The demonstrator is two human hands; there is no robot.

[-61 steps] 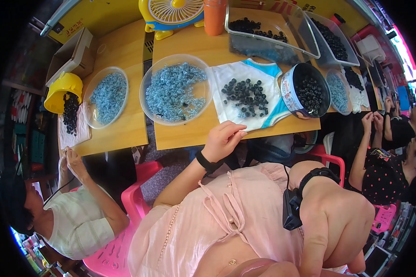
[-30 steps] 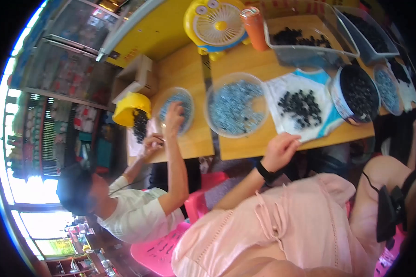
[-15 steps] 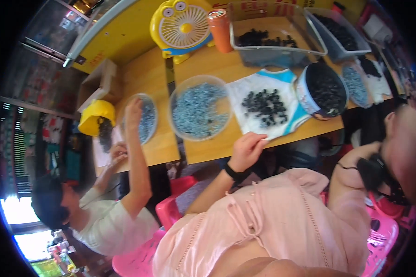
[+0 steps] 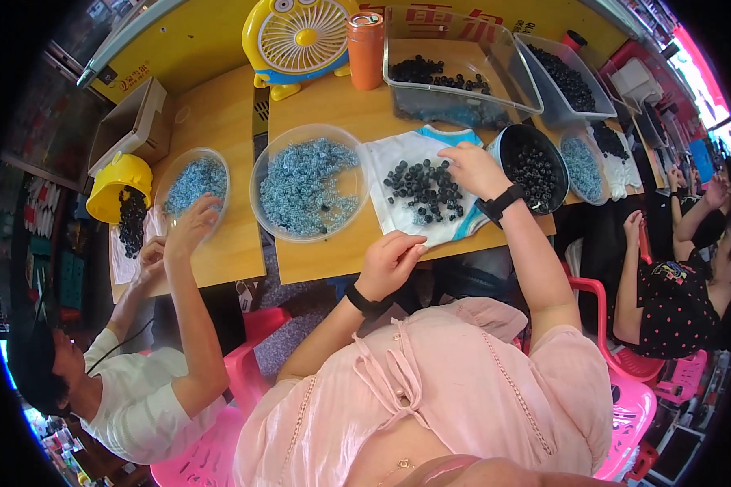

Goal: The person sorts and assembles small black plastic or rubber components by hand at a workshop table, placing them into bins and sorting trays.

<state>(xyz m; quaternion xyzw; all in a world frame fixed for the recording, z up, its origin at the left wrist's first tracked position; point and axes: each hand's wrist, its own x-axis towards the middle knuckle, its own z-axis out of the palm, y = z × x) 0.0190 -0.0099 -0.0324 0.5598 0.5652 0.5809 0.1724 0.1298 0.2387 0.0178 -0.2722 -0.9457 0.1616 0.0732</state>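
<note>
Two hands over the wooden surface [image 4: 333, 105]. Right hand [image 4: 473, 168] rests on the white cloth [image 4: 414, 213], fingers loosely apart at the pile of dark beads [image 4: 421, 185]; whether it pinches one, cannot tell. Left hand [image 4: 390, 261] curled together at the surface edge, just below the cloth. One round clear bowl [image 4: 309, 183] of blue bits left of the cloth, one black bowl [image 4: 534, 169] of dark beads right. Second person's hand [image 4: 191, 227] at a smaller blue-filled bowl [image 4: 193, 178]. Yellow fan [image 4: 298, 36], orange can [image 4: 366, 39], clear tray [image 4: 455, 69] behind.
</note>
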